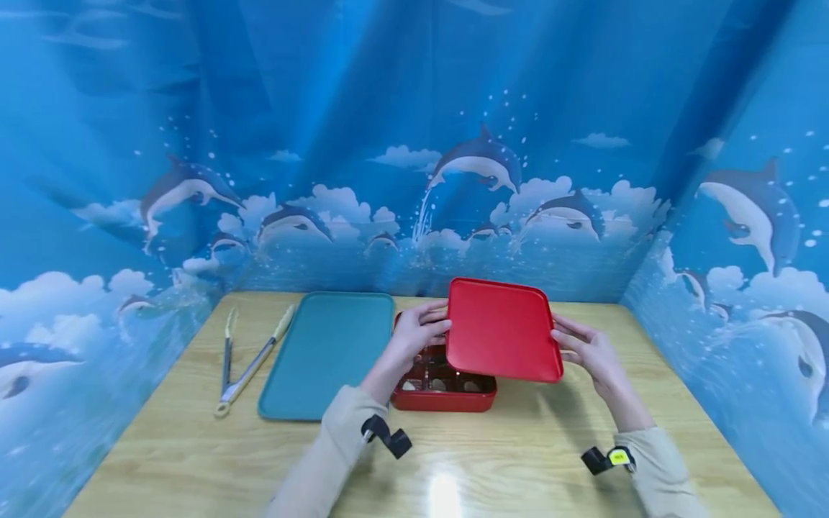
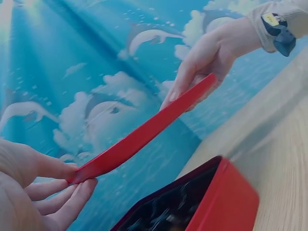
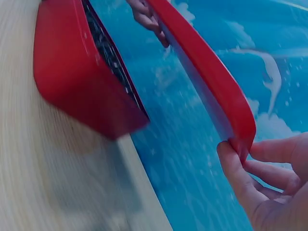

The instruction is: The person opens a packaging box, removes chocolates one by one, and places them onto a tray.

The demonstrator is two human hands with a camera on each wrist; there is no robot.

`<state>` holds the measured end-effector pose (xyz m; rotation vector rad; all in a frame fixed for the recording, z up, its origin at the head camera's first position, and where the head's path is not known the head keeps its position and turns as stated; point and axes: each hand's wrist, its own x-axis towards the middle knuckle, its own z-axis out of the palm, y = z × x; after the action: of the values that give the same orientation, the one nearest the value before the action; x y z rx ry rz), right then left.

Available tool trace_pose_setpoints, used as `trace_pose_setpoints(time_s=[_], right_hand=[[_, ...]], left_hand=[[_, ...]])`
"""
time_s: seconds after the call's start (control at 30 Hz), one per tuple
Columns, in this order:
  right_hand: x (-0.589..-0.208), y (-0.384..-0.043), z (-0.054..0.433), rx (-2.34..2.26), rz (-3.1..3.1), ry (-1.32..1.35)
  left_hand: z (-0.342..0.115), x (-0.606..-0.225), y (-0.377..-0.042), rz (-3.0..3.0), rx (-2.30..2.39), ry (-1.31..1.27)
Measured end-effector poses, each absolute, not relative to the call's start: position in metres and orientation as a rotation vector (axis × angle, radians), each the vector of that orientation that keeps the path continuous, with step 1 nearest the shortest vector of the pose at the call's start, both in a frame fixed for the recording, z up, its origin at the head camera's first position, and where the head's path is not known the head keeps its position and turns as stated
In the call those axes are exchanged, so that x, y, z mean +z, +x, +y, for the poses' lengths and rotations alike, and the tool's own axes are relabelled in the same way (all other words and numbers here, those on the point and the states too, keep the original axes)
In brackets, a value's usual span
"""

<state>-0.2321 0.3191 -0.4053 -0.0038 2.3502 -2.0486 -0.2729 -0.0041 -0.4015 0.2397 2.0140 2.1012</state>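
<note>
A red lid [image 1: 505, 329] is held in the air, tilted, above and to the right of a red box [image 1: 443, 401]. My left hand [image 1: 414, 334] pinches the lid's left edge between thumb and fingers. At the opposite edge, my right hand [image 1: 588, 352] pinches it the same way; the right wrist view shows that hand [image 3: 274, 178] at a rounded corner. Inside the box is a dark divided insert [image 1: 421, 374] with small light pieces in some compartments. The lid hides the box's right rear part from the head view.
Left of the box lies a teal tray [image 1: 327, 356], close beside it. Farther left, a pair of tongs [image 1: 239, 381] with pale tips lies spread on the wooden table [image 1: 518, 460]. A blue dolphin-print curtain [image 1: 363, 144] surrounds the table's back and sides.
</note>
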Motion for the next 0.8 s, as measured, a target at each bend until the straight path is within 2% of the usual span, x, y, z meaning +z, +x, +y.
trace_pose_setpoints(time_s=[0.37, 0.8], right_hand=[[-0.412, -0.230, 0.376, -1.928, 2.488, 0.032], [-0.434, -0.226, 0.418, -1.617, 2.626, 0.183]], left_hand=[[0.066, -0.410, -0.277, 2.161, 2.006, 0.242], [0.123, -0.425, -0.271, 2.828, 1.166, 0.418]])
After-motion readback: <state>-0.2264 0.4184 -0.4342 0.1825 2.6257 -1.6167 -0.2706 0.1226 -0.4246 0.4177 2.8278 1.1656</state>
